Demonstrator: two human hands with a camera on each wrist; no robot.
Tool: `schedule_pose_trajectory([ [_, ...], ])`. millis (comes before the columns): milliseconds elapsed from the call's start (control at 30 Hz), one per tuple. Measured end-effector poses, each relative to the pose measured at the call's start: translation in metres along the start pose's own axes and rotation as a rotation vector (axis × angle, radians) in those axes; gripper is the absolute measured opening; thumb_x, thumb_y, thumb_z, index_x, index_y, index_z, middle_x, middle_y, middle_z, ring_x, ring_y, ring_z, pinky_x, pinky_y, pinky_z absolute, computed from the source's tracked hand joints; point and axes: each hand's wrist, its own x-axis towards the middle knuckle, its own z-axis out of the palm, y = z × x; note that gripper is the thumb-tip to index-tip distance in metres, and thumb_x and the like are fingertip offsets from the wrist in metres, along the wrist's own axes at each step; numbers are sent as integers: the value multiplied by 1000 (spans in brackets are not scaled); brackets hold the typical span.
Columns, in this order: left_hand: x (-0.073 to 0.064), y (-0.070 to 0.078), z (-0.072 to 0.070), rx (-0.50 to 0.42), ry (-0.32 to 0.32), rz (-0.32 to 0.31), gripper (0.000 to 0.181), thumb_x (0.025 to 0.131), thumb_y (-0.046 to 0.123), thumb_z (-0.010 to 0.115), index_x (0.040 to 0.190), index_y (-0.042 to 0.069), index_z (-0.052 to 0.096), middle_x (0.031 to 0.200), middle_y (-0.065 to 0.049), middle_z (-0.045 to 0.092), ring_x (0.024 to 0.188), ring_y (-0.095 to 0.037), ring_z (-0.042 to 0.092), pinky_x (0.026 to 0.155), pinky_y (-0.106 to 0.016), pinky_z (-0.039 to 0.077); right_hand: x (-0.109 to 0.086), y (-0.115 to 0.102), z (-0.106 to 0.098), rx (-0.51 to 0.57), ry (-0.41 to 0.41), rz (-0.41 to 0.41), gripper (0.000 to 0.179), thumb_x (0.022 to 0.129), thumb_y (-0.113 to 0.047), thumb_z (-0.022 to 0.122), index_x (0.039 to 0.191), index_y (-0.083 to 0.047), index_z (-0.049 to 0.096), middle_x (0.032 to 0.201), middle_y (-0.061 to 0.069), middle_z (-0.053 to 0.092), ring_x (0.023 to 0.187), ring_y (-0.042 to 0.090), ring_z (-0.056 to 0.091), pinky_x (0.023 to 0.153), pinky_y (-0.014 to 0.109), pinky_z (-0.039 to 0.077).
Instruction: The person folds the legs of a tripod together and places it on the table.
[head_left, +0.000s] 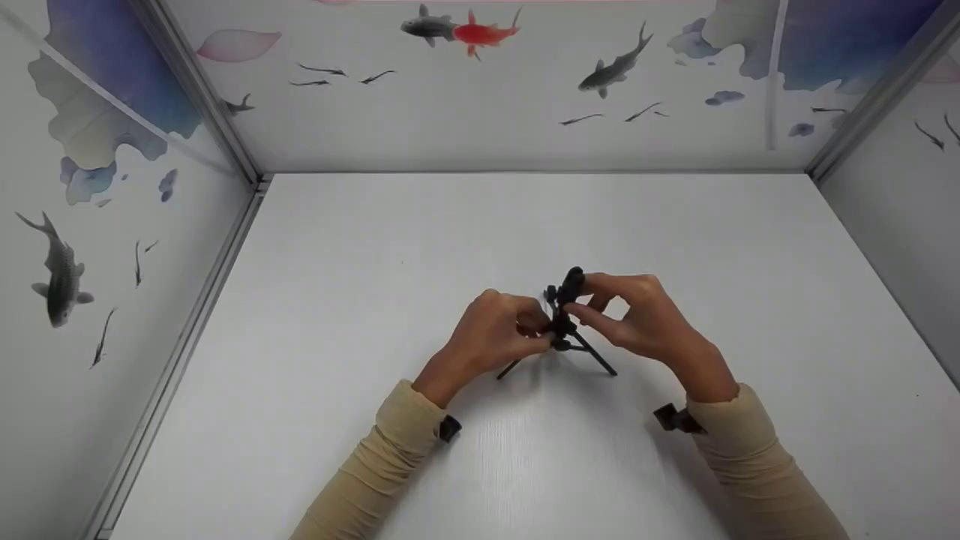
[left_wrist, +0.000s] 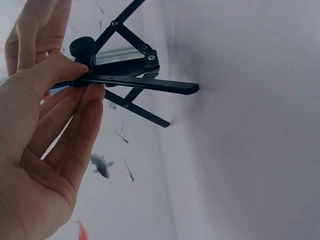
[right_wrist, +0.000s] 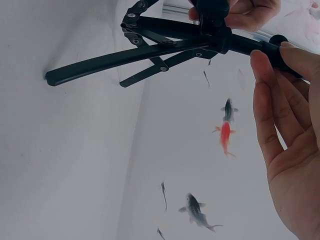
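A small black tripod (head_left: 595,355) stands on the white table with its legs spread. My left hand (head_left: 495,330) pinches the tripod's middle from the left, near a round knob (left_wrist: 82,47) at the leg hub. On the other side, my right hand (head_left: 637,315) holds the upper part of the tripod between thumb and fingers, by its dark head (head_left: 573,280). In the right wrist view, the right thumb and fingertips (right_wrist: 262,65) grip the black column above the hub. Braces (left_wrist: 131,37) link the legs to the centre.
The white tabletop (head_left: 337,247) lies under both hands. White panels with painted fish (head_left: 611,71) stand at the back and sides, joined by grey metal frames (head_left: 225,112). Small black devices (head_left: 450,428) sit at both sleeve cuffs.
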Motion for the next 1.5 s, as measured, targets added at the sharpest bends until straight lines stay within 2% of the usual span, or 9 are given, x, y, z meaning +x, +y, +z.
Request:
schedule_pose_trajectory([
  [200,0,0,0,-25,-1,-2,5,89,15,85,93,13,82,84,5,84,78,-2,78,73,-17,58,-1,0,0,12,-7,6,33,91,-2,86,120,-15,80,104,-4,84,71,4,76,74,18,59],
  [600,0,1,-1,-14,3,9,6,90,17,84,94,12,82,85,5,84,78,-4,79,72,-17,58,-1,2,0,-2,-4,-2,33,91,-1,86,120,-15,80,104,-4,84,71,5,76,73,18,59],
  [1500,1,-1,0,-61,33,44,4,90,15,83,92,12,82,85,3,84,78,-7,80,73,-29,64,0,1,-1,-5,-3,3,32,90,-1,86,118,-15,80,102,-5,84,70,4,76,72,18,59],
])
